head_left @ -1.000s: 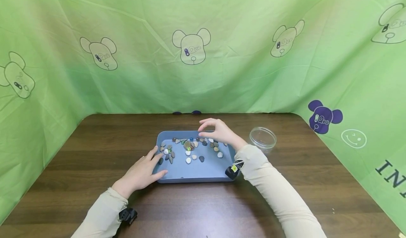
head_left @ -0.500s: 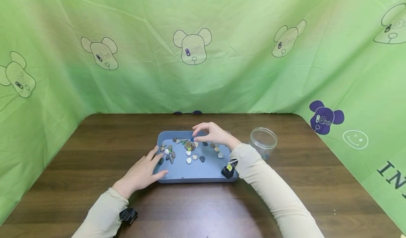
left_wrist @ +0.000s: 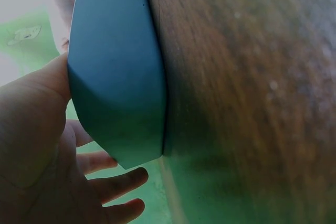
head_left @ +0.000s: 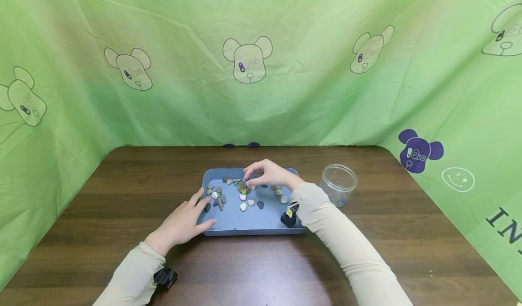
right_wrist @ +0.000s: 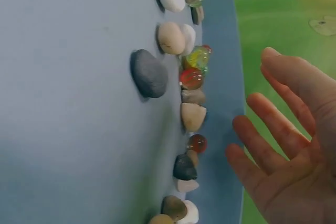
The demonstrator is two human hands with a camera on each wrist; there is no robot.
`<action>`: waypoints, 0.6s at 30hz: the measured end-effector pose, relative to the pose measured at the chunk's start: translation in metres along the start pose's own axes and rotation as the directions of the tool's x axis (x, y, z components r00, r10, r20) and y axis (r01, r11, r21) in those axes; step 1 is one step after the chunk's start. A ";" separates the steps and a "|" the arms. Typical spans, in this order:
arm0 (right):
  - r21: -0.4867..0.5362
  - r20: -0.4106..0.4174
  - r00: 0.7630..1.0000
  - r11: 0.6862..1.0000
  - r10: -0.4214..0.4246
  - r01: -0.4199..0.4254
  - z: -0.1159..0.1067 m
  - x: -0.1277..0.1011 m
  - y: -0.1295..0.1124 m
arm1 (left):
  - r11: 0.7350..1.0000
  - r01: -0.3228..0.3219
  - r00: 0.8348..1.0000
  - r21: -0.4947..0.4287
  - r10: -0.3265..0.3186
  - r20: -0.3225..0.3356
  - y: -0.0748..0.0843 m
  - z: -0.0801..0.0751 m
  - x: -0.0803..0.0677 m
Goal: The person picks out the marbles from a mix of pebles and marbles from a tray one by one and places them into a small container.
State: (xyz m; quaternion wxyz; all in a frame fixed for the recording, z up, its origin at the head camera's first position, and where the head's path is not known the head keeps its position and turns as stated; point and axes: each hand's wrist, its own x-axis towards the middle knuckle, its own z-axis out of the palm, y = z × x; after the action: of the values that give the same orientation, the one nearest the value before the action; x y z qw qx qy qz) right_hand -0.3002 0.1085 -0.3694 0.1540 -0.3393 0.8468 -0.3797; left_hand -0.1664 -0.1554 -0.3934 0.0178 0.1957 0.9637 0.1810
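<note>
A blue tray [head_left: 253,220] holds several pebbles [head_left: 242,192] and glass marbles. My left hand [head_left: 187,217] lies flat at the tray's left front corner, fingers straight against its wall [left_wrist: 115,77]. My right hand [head_left: 265,174] hovers low over the stones near the tray's far rim. In the right wrist view the fingers [right_wrist: 273,124] are spread and loosely bent, and nothing shows between them. Below them lie a dark pebble [right_wrist: 148,73], a red marble [right_wrist: 190,77] and a green-yellow marble [right_wrist: 198,57]. The thumb is hidden.
A clear round jar [head_left: 338,181] stands open on the brown table [head_left: 122,183], just right of the tray. Green cloth printed with bears walls in the back and both sides. Small black cameras sit under both wrists.
My right hand has moved left and down, from the tray's far right to the stones at its far middle. The left hand and the tray have stayed put.
</note>
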 end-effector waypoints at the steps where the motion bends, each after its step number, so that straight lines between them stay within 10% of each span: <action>1: 0.000 0.005 1.000 1.000 0.003 -0.003 0.001 0.000 0.001 | 1.000 0.000 1.000 -0.001 0.000 0.000 0.000 0.000 0.000; 18: -0.089 0.048 0.999 0.996 -0.002 0.007 0.011 0.003 0.010 | 1.000 0.011 1.000 -0.008 -0.011 0.004 0.002 0.000 -0.001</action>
State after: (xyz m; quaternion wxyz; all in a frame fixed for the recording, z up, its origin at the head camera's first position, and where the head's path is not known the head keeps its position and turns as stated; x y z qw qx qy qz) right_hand -0.3017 0.1056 -0.3842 0.1579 -0.3566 0.8583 -0.3335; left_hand -0.1651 -0.1545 -0.3924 0.0217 0.1905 0.9640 0.1845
